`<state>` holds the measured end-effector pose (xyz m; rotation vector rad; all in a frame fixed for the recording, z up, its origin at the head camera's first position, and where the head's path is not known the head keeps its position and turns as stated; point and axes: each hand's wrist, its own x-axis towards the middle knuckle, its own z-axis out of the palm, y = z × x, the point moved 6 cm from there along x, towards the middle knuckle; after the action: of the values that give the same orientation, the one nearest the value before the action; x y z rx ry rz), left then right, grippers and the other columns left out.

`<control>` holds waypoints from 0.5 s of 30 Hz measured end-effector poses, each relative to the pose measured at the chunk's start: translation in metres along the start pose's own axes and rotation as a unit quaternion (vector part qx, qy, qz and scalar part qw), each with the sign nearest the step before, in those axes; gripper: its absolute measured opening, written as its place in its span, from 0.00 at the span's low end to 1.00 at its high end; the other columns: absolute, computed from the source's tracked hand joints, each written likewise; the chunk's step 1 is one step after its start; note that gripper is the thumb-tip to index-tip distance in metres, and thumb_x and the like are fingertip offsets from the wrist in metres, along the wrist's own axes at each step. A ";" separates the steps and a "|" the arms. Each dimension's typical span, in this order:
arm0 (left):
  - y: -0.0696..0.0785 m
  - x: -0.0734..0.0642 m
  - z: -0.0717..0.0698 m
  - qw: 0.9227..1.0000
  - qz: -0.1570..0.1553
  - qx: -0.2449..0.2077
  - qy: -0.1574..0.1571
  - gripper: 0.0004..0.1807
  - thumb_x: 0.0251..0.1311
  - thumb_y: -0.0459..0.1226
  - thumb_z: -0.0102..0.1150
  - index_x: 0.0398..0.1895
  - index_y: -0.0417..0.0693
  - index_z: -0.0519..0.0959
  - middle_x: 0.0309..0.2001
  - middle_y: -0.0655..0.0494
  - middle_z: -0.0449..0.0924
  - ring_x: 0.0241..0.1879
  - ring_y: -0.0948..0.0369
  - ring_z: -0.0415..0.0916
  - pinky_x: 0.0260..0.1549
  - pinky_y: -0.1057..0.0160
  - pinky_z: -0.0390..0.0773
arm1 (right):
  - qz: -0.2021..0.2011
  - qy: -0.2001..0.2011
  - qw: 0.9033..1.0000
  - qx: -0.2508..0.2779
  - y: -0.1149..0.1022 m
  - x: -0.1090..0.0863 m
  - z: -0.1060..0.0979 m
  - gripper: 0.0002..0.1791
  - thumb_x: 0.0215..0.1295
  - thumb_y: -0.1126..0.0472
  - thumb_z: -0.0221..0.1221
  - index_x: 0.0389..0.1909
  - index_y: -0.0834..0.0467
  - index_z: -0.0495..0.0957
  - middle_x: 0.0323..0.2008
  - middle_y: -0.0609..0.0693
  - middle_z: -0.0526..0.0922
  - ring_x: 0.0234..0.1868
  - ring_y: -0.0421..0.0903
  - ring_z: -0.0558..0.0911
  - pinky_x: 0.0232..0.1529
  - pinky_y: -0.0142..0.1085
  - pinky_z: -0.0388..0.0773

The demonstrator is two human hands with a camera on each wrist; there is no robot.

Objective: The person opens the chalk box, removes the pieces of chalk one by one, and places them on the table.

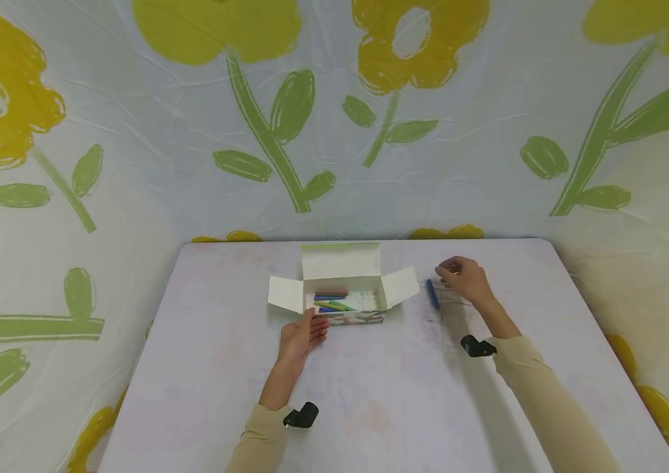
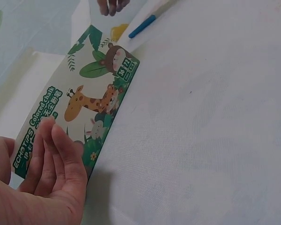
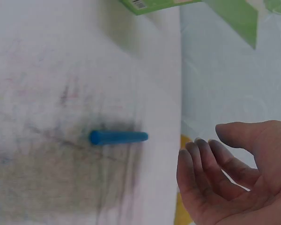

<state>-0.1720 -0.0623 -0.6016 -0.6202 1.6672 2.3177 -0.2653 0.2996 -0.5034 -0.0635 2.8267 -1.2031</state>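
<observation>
An open cardboard chalk box (image 1: 343, 284), its flaps folded out, stands towards the back of the table. Several coloured chalk sticks (image 1: 334, 307) lie inside, mostly at its left end. My left hand (image 1: 297, 338) grips the front wall near the left corner, thumb at the top edge and fingers against the printed face. "Colored Chalk" and cartoon animals show on that face (image 2: 86, 101) in the left wrist view. On the table right of the box lies a blue chalk stick (image 3: 119, 137). Above and beside it hovers my right hand (image 1: 465, 279), fingers loosely bent and holding nothing.
Smudges and streaks of chalk dust (image 3: 61, 173) mark the white tabletop (image 1: 369, 394) around the blue stick. A flower-printed cloth (image 1: 334, 151) rises behind the table's back edge and at both sides. Each wrist wears a small black device (image 1: 301, 415).
</observation>
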 end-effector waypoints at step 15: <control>-0.003 0.003 -0.001 1.000 0.004 -0.002 0.003 0.26 0.76 0.45 0.54 0.49 0.24 0.80 0.34 0.48 0.87 0.31 0.64 0.83 0.34 0.69 0.84 | -0.070 -0.008 0.997 0.031 -0.071 0.006 -0.001 0.16 0.78 0.60 0.57 0.52 0.71 0.78 0.46 0.68 0.84 0.45 0.64 0.85 0.45 0.47 0.86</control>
<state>-0.1732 -0.0622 -0.6058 -0.6215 1.6714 2.3273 -0.2702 0.2507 -0.4523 -0.2720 2.8088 -1.3101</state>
